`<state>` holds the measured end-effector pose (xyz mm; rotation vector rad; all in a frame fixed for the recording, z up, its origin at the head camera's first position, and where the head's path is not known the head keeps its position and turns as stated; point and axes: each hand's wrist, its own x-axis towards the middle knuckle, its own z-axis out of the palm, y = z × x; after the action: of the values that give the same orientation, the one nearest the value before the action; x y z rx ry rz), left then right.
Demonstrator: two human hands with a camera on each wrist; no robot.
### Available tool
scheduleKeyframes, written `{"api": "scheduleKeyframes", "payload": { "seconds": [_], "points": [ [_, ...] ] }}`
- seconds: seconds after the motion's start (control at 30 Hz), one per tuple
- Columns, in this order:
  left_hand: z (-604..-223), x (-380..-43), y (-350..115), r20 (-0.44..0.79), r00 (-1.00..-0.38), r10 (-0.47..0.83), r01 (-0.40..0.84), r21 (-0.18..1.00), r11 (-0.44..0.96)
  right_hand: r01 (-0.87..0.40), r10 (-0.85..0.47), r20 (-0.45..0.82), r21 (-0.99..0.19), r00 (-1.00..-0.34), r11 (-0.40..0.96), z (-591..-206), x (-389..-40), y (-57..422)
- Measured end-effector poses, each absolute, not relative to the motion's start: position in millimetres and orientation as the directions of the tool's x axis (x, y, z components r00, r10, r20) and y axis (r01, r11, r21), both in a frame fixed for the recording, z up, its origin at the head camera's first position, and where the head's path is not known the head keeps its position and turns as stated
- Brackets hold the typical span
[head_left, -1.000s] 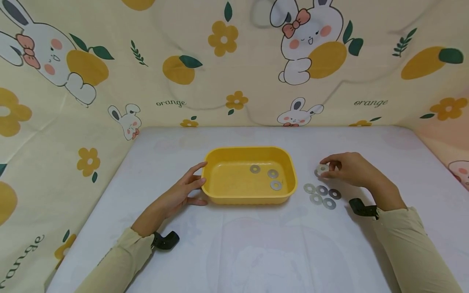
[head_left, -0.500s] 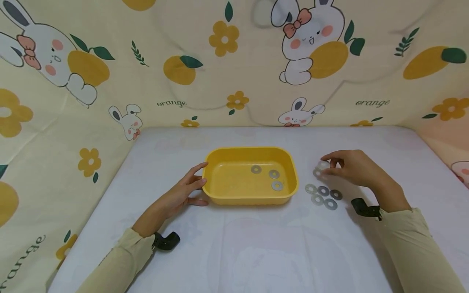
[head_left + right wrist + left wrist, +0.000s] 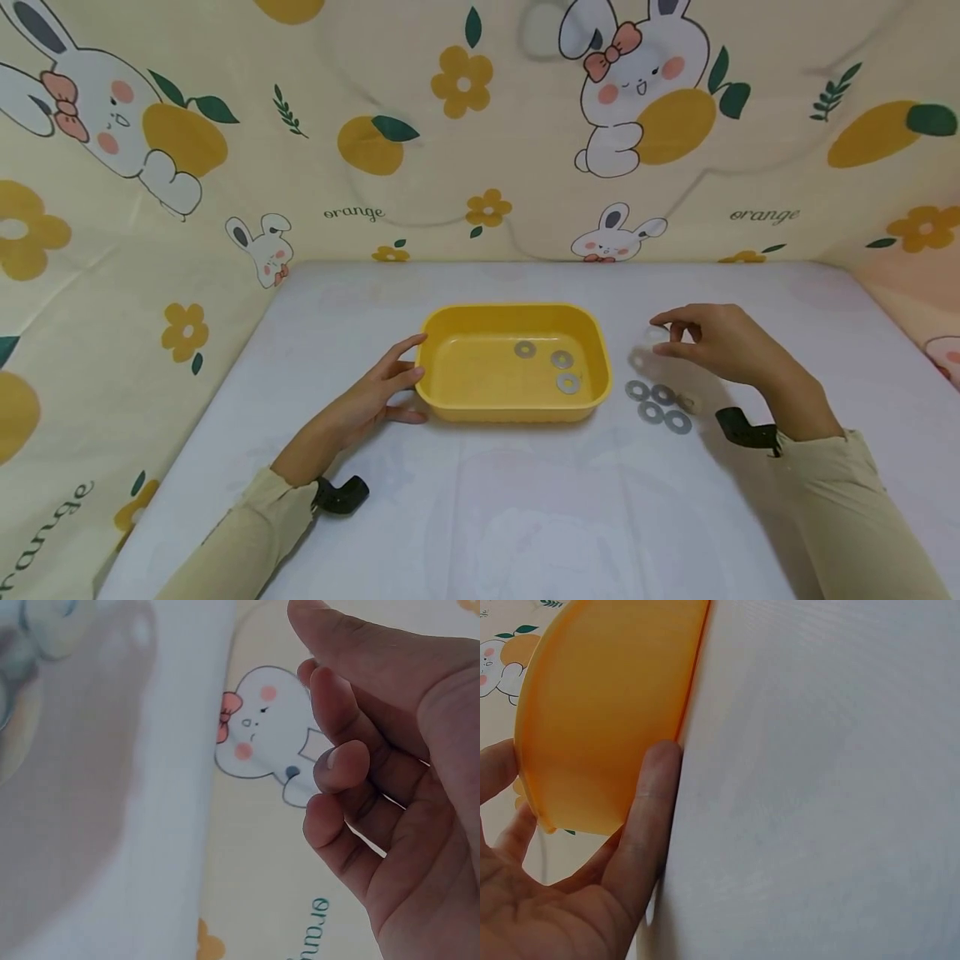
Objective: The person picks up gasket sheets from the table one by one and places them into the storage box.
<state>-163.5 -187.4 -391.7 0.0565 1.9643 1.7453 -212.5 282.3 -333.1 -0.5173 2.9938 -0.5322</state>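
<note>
A yellow plastic tray (image 3: 480, 412) sits mid-table, with several grey flat washers inside, one of them a washer (image 3: 525, 350) near its far side. At the tray's left end, my left hand (image 3: 367, 396) touches the rim with extended fingers. In the left wrist view, its thumb (image 3: 656, 795) lies along the bottom edge of the tray wall. To the right of the tray, my right hand (image 3: 708, 333) pinches a pale, blurred washer (image 3: 658, 333) between thumb and index finger, above the table. Below that hand lies a cluster of loose washers, including one nearest washer (image 3: 678, 422).
The table is covered by a white cloth (image 3: 525, 517). Behind and at both sides stand cream fabric walls (image 3: 420, 42) printed with rabbits and oranges. Black wrist cameras sit on each forearm, such as the left camera (image 3: 341, 495).
My right hand has lifted the pinched washer off the table and shifted it slightly away from me; a faint shadow now separates from it. My left hand and the tray have stayed put.
</note>
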Motion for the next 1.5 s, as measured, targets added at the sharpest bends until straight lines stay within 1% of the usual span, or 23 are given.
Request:
{"api": "scheduleKeyframes", "payload": {
  "seconds": [0.33,0.57,0.77,1.13,1.5],
  "points": [
    [-393.4,-163.3,-188.2,-0.338,-0.871,0.356,-0.292,0.94,0.178,-0.38,-0.377,0.077,-0.343,-0.923,0.859,-321.8,-211.7,267.1],
    [-393.6,-163.1,-187.4,-0.34,-0.872,0.353,-0.294,0.939,0.178,-0.37,-0.358,0.103,-0.378,-0.928,0.849,-317.1,-208.6,253.2],
    [-394.2,-163.5,-187.9,-0.333,-0.87,0.363,-0.286,0.942,0.177,-0.397,-0.37,0.144,-0.377,-0.918,0.837,-316.2,-209.5,245.5],
    [-395.9,-165.0,-189.5,-0.323,-0.867,0.378,-0.276,0.945,0.175,-0.4,-0.384,0.126,-0.408,-0.915,0.82,-317.1,-214.2,225.4],
    [-394.8,-164.7,-189.0,-0.326,-0.866,0.379,-0.279,0.944,0.175,-0.471,-0.461,0.136,-0.434,-0.877,0.768,-320.3,-216.4,206.0]
  ]
}}
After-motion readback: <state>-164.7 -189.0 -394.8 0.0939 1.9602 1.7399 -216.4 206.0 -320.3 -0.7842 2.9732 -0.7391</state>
